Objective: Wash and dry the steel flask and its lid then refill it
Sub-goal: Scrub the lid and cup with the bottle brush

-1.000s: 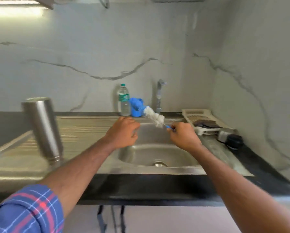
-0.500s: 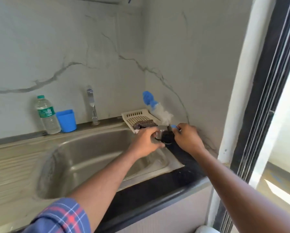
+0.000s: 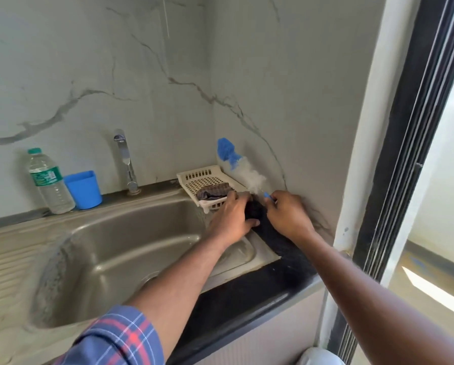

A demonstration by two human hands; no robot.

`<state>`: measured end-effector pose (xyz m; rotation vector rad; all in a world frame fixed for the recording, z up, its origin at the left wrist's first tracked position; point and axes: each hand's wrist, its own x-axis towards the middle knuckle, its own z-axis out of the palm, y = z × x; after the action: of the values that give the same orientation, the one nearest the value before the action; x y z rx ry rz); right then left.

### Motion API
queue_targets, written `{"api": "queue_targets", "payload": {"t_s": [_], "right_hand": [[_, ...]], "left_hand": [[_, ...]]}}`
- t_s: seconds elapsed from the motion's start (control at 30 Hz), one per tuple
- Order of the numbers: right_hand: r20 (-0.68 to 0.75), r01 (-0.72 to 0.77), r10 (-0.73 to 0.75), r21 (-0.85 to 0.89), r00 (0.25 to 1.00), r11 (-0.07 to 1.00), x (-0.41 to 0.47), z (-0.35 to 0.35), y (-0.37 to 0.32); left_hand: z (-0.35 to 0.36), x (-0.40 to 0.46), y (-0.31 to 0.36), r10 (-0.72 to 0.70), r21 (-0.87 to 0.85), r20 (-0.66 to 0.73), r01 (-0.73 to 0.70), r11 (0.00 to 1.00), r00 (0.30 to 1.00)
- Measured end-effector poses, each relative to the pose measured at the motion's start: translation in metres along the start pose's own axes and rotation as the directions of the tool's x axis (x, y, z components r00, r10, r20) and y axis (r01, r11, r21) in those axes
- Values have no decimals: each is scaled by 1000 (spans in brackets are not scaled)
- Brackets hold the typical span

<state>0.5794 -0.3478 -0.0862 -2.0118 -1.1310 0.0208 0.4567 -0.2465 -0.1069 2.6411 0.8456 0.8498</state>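
Observation:
The steel flask is out of view. Its lid shows only as a dark shape on the black counter right of the sink, mostly covered by my hands. My left hand is closed over the lid from the left. My right hand sits just right of it and grips the thin blue handle of a bottle brush. The brush points up and to the left, with white bristles and a blue tip near the wall.
A steel sink with a tap lies to the left. A water bottle and a blue cup stand behind it. A white basket holds a cloth. A window frame stands close on the right.
The view has swung right and the flask on the drainboard has left the frame. Both hands moved from above the sink to the right corner, and my left hand closed on the lid.

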Motion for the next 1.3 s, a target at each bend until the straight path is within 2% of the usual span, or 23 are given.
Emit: {"api": "queue_targets", "payload": {"t_s": [0.07, 0.13, 0.2, 0.27, 0.3, 0.37, 0.43, 0.53, 0.7, 0.83, 1.07, 1.2, 1.3], "right_hand": [[-15, 17, -17, 5, 1000, 1000, -1, 1, -2], [-33, 40, -40, 10, 999, 999, -1, 4, -7], [-40, 78, -77, 20, 996, 997, -1, 8, -14], [-43, 158, -156, 22, 987, 987, -2, 17, -24], [-36, 204, -203, 24, 978, 979, -3, 22, -30], [9, 312, -313, 25, 950, 950, -7, 35, -45], [75, 424, -422, -10, 903, 906, -10, 52, -62], [207, 484, -463, -59, 862, 873, -7, 82, -85], [338, 517, -508, 71, 792, 853, 12, 122, -112], [383, 565, -575, 150, 723, 811, 21, 149, -123], [428, 562, -591, 207, 684, 801, 34, 179, -116], [427, 561, -597, 223, 679, 797, 29, 181, -120], [439, 551, -591, 229, 677, 802, 26, 182, -122]], "left_hand": [[-2, -2, -5, 2, -69, -48, -5, 998, 999], [-12, -7, -12, -28, -216, -139, -3, 976, 990], [-29, -14, -26, -125, -343, -223, 42, 938, 967], [-53, -21, -52, -265, -493, -250, 113, 863, 931], [-67, -25, -67, -341, -605, -234, 138, 784, 911], [-96, -36, -101, -482, -822, -171, 146, 551, 859], [-124, -53, -136, -576, -931, -93, 134, 340, 812], [-153, -83, -180, -665, -970, -51, 123, 212, 745], [-168, -114, -227, -769, -990, -49, 74, 124, 638], [-183, -110, -247, -802, -992, -121, -106, 73, 585], [-191, -116, -268, -803, -976, -82, -210, -54, 590], [-186, -116, -266, -767, -990, -95, -140, 6, 634], [-193, -118, -265, -787, -980, -130, -200, 8, 603]]}}
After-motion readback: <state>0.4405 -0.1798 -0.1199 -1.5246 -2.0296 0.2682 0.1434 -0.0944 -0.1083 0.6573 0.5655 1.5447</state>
